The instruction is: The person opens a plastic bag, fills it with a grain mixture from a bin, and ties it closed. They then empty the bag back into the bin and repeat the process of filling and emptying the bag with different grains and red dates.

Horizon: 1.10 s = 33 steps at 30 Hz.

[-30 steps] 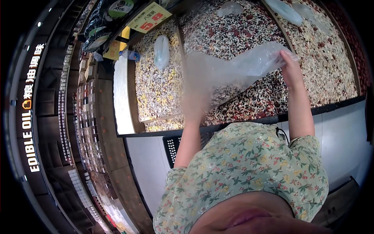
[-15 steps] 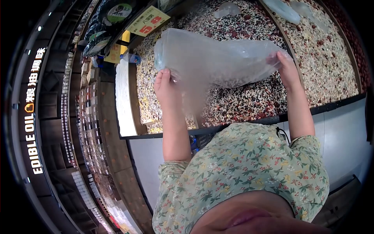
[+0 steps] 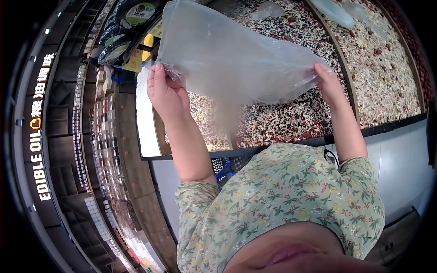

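A large translucent plastic bag (image 3: 227,50) is spread between my two hands above the grain bins. My left hand (image 3: 167,91) pinches its edge at the lower left corner, thumb and fingers pressed together. At the right end, my right hand (image 3: 328,84) grips the bag's narrower, crumpled part. The bag looks empty and covers much of the bin of mixed red, black and white grains (image 3: 287,123) underneath. A blurred smear crosses the middle of the bag.
Right of a divider lies a bin of paler grains (image 3: 387,82) with a clear scoop-like item (image 3: 334,13) on top. Black packages (image 3: 132,18) and yellow signs (image 3: 134,61) stand at the upper left. Store shelves (image 3: 107,150) run down the left.
My left hand has moved left and up, stretching the bag wider, and the bag's left part has risen. My right hand has shifted slightly left.
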Motion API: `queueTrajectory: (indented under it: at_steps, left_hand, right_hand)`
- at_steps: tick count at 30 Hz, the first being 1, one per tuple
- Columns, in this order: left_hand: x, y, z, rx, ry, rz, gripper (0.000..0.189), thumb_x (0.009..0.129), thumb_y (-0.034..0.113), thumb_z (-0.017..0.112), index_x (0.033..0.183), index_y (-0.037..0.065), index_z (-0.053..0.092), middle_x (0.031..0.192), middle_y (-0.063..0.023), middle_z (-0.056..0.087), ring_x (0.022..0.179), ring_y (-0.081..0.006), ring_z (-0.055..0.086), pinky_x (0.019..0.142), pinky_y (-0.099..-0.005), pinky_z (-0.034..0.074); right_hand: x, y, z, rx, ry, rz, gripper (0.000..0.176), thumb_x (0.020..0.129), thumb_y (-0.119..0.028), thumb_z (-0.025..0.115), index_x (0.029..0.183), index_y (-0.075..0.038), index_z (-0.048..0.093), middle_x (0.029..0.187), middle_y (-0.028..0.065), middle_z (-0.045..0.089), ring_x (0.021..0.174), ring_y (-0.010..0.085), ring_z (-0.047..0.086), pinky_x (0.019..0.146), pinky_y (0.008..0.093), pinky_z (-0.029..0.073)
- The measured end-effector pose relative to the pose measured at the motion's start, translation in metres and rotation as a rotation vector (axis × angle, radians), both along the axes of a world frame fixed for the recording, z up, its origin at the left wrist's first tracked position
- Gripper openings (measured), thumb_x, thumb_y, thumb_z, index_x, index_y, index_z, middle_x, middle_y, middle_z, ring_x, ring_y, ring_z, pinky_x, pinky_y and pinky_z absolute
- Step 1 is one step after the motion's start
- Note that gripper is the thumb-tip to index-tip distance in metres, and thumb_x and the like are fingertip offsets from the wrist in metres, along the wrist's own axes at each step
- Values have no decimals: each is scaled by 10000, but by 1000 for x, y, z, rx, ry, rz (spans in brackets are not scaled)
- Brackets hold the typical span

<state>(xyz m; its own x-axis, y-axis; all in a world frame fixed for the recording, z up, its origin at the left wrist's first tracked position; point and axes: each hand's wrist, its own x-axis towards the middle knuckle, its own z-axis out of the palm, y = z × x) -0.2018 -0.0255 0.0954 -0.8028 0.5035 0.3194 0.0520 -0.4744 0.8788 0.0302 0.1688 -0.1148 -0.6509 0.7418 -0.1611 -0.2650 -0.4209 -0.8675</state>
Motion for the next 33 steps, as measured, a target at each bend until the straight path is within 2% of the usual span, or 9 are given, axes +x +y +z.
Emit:
queueTrajectory:
  at_steps: [6, 15, 20, 27, 29, 33]
  left_hand:
    - [-4, -1, 14, 68, 71, -57, 107, 894, 85, 449, 883, 8, 523, 891, -91, 603, 804, -148, 593, 711, -270, 493]
    - [20, -8, 26, 96, 263, -82, 84, 851, 22, 492, 928, -10, 503, 917, -119, 593, 823, -165, 592, 761, -283, 487]
    - [26, -9, 26, 33, 408, 18, 141, 837, 9, 498, 970, -32, 480, 965, -114, 562, 884, -145, 559, 822, -287, 451]
    - [32, -12, 28, -50, 563, 135, 131, 840, 31, 516, 953, -25, 480, 920, -92, 569, 839, -113, 544, 789, -248, 432]
    - [34, -16, 29, -64, 600, 180, 133, 836, 56, 552, 934, -6, 486, 888, -74, 567, 770, -91, 532, 722, -207, 425]
    - [38, -20, 31, -98, 681, 281, 152, 826, 80, 591, 916, 6, 493, 849, -54, 560, 712, -73, 515, 662, -173, 415]
  right_hand:
    - [-6, -5, 4, -33, -4, 21, 310, 873, -285, 508, 1036, -23, 539, 916, 53, 601, 870, 166, 558, 787, 306, 421]
    - [-6, -13, 19, -91, 20, -37, 308, 890, -291, 471, 955, -6, 571, 881, 87, 614, 828, 188, 586, 765, 317, 444]
    - [-4, -11, 19, -189, 122, -76, 307, 913, -271, 421, 954, 1, 558, 891, 119, 612, 826, 230, 607, 750, 352, 474]
    - [1, -8, 16, -233, 194, -27, 319, 934, -252, 374, 984, 18, 538, 905, 130, 604, 840, 247, 605, 762, 370, 484]
    - [1, -10, 19, -262, 199, -57, 317, 934, -246, 375, 988, 22, 535, 904, 131, 604, 841, 251, 605, 761, 372, 487]
    - [2, -9, 13, -300, 223, -81, 317, 934, -247, 379, 991, 23, 535, 913, 130, 605, 840, 251, 607, 766, 372, 489]
